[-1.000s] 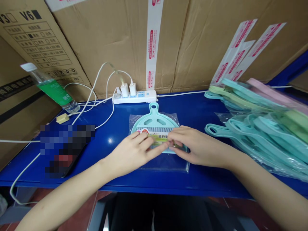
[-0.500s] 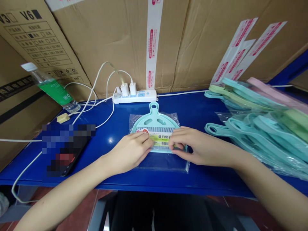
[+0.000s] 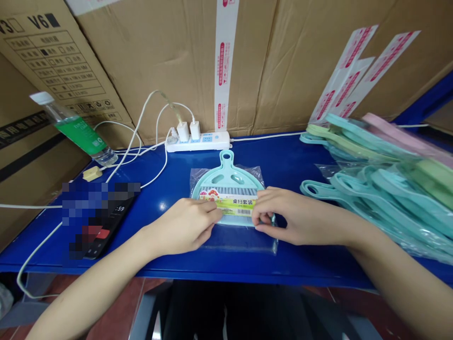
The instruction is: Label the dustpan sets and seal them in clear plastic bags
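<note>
A light-blue dustpan [image 3: 226, 171] with a grey-bristled brush [image 3: 226, 191] in it lies flat, handle pointing away from me. A yellow-and-white paper label [image 3: 238, 203] runs across both. My left hand [image 3: 193, 221] is closed at the label's left end, its curled fingers over the dustpan's edge. My right hand [image 3: 283, 212] has its fingers bent and thumb brought in at the label's right end. Both sets of fingertips are partly hidden. A clear plastic bag [image 3: 237, 243] shows flat under and around the dustpan.
Several bagged dustpan sets [image 3: 389, 189] are piled on the right of the blue table [image 3: 159, 257]. A phone [image 3: 116, 212], white cables, a bottle [image 3: 79, 134] and a power strip [image 3: 215, 141] are left and behind. Cardboard boxes [image 3: 177, 52] stand along the back.
My left hand has shifted slightly left, uncovering more of the label's printed left part. My right hand has barely moved. The phone's screen now shows lit digits.
</note>
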`<state>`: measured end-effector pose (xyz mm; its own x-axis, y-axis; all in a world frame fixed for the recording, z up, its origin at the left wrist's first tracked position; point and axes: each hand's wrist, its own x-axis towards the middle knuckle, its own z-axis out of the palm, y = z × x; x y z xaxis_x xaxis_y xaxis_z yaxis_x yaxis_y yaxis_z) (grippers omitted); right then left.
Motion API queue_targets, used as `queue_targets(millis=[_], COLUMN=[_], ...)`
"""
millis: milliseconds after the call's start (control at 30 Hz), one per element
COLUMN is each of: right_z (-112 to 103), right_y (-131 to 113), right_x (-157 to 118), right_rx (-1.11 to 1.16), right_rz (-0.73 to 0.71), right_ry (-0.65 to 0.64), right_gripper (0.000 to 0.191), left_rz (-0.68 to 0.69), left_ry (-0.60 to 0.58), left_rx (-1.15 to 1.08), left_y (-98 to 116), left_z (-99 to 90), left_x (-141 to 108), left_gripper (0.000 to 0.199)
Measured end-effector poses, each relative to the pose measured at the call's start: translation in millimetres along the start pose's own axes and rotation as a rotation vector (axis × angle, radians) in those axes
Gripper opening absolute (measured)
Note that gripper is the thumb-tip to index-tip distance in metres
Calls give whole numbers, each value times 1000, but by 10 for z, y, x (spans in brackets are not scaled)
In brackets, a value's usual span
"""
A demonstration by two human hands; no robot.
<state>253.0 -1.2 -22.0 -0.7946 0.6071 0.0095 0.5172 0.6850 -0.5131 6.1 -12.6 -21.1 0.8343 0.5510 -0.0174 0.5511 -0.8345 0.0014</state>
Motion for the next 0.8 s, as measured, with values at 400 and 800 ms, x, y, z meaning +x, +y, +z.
queue_targets(millis=[400,800], right_z=[32,-4], right_y=[51,113], right_x=[-3,-6], right_rx=[-45,-4], right_rz=[-11,-6], right_ry=[-11,-37], right_gripper=[16,14], left_rz=[-43,-130], left_ry=[-92,-174], left_rx=[33,-112], left_y=[-23,-83], left_z=[-92,-197], left_x=[-29,-117], left_gripper=[21,16])
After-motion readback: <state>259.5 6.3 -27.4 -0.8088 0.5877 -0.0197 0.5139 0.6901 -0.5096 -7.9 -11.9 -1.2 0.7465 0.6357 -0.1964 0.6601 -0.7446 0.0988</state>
